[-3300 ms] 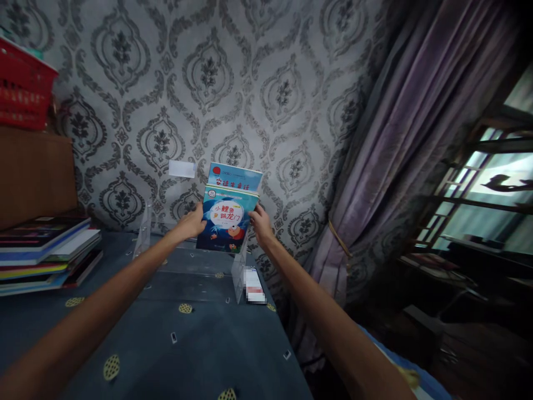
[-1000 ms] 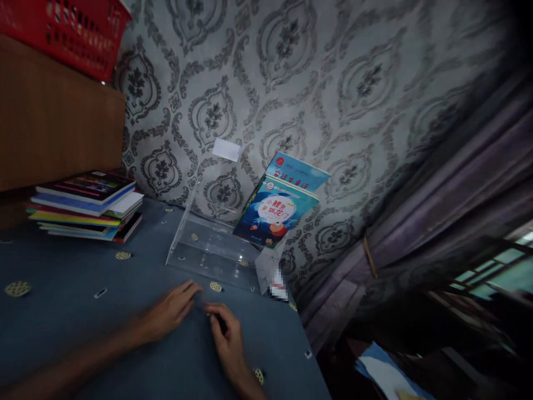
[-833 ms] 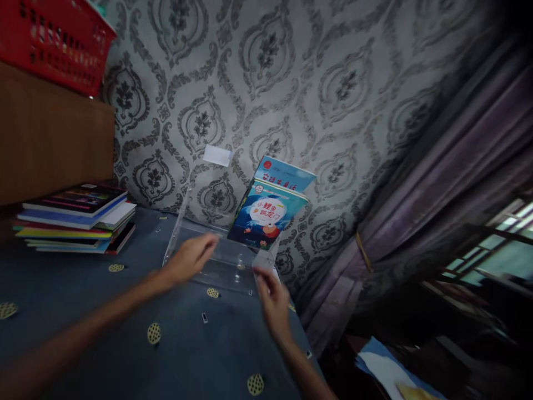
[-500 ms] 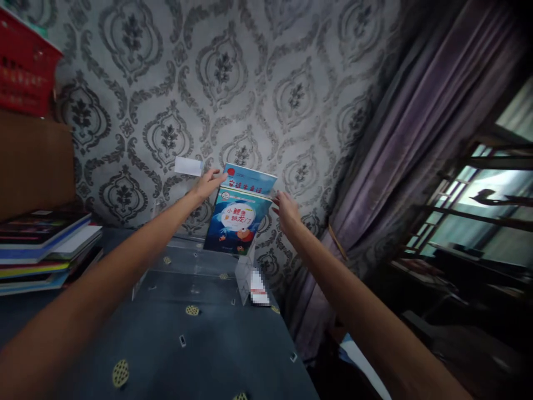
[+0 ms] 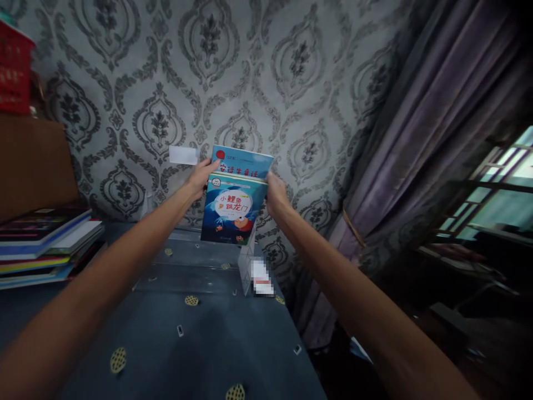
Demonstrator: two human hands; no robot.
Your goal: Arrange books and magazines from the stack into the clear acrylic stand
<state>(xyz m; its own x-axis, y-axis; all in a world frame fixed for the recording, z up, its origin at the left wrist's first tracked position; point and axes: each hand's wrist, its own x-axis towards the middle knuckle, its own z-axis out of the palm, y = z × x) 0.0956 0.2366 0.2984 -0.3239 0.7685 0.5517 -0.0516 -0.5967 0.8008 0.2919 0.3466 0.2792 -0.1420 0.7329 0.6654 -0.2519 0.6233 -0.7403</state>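
Observation:
A light blue book with red lettering stands upright behind a shorter dark blue picture book with a fish on its cover. My left hand is closed on the light blue book's left edge, thumb on its front. At the right edge, my right hand is closed on the same book, its fingertips partly hidden. The front book's lower end is near a clear stand on the table; whether it rests in the stand I cannot tell.
A stack of books lies at the left, near a brown box and a red basket. The dark patterned table meets a papered wall. A purple curtain hangs at the right. A white label is on the wall.
My fingers have closed more firmly on the light blue book's sides. More of that book shows above the front one. Both books appear slightly higher and further left in view.

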